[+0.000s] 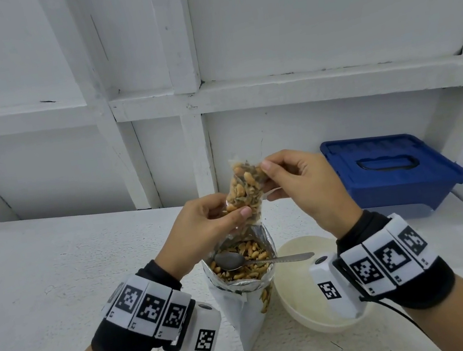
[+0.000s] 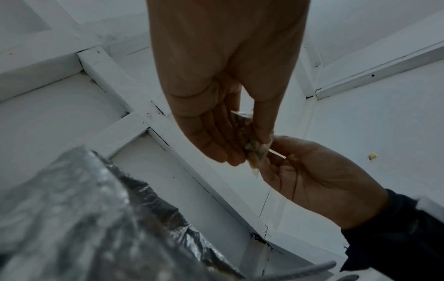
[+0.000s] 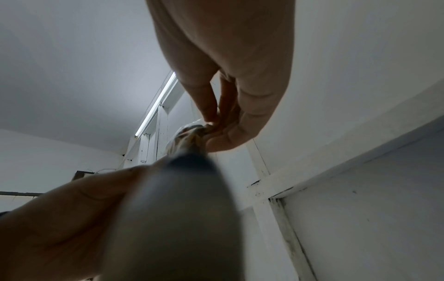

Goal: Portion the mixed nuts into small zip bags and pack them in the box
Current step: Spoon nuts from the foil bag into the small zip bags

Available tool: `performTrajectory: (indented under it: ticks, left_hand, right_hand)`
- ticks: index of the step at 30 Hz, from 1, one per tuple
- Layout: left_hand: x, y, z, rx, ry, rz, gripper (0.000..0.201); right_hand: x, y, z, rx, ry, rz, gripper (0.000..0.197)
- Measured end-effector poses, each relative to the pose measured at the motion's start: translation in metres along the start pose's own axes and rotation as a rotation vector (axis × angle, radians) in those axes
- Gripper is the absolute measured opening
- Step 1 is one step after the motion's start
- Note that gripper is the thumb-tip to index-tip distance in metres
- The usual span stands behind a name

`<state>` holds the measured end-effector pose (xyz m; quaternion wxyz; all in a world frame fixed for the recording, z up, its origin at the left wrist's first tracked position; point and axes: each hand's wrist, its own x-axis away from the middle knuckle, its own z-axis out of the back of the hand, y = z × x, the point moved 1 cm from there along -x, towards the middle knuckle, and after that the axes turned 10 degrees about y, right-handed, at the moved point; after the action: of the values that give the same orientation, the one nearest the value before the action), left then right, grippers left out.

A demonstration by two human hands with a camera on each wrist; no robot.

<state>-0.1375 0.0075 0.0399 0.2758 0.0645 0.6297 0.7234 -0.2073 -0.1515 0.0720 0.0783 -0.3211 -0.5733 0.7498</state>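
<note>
- Above the open foil pouch of mixed nuts (image 1: 240, 268), held in the air between both hands, is the small clear plastic zip bag filled with nuts (image 1: 245, 192); it stands roughly upright and touches nothing but the hands.
- Left hand (image 1: 202, 228): its grip pinches the lower part of the bag, thumb in front and fingers curled behind.
- Right hand (image 1: 301, 185): its grip pinches the bag's upper right edge between thumb and fingers, near the top.
- Whether the zip strip is pressed closed cannot be told from these views.
- Handling, as a judgement: the bag looks light, with a thin, soft, rather slick film, while the nuts inside make it lumpy and loose; squeezing the belly hard would likely crush brittle pieces or push them towards the mouth.
- Best hold seems to be the flat strip at the top, thumb and forefinger running along it to seal, with the other hand supporting from low down.
- Kept upright until sealed, nothing should spill; if any does, the pouch sits right below.
- A metal spoon (image 1: 247, 261) lies across the pouch mouth, its handle reaching over a cream round bowl (image 1: 315, 310) just beside it on the white desk (image 1: 43, 281).
- Far right on the desk stands the blue plastic box with its lid on (image 1: 387, 172), well apart from the hands; the lid has to come off before packing.
</note>
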Motion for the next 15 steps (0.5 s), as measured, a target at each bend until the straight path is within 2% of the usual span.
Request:
performTrajectory:
  ticks: [3,5,7,10,13,15]
  left_hand:
    - [0.0,0.0,0.002,-0.063,-0.062,0.014,0.032]
    - [-0.001,-0.002,0.008,-0.175,-0.054,-0.024,0.039]
    - [-0.001,-0.006,0.019,-0.349,0.024,-0.096,0.037]
    - [-0.001,-0.02,0.04,-0.532,0.167,-0.16,0.017]
    - [-0.002,-0.052,0.063,-0.617,0.258,-0.07,0.016]
    - [-0.003,-0.085,0.073,-0.72,0.218,0.041,0.019]
  right_hand:
    - [0.0,-0.004,0.006,-0.008,0.004,0.0,0.013]
    - [-0.001,-0.006,0.015,-0.009,0.013,0.008,0.015]
    - [-0.004,-0.006,0.032,0.003,0.041,0.018,0.015]
    - [-0.012,0.0,0.07,0.042,0.137,0.002,0.014]
    - [-0.021,0.025,0.117,0.218,0.23,-0.042,0.013]
    - [-0.023,0.05,0.147,0.309,0.296,-0.087,0.012]
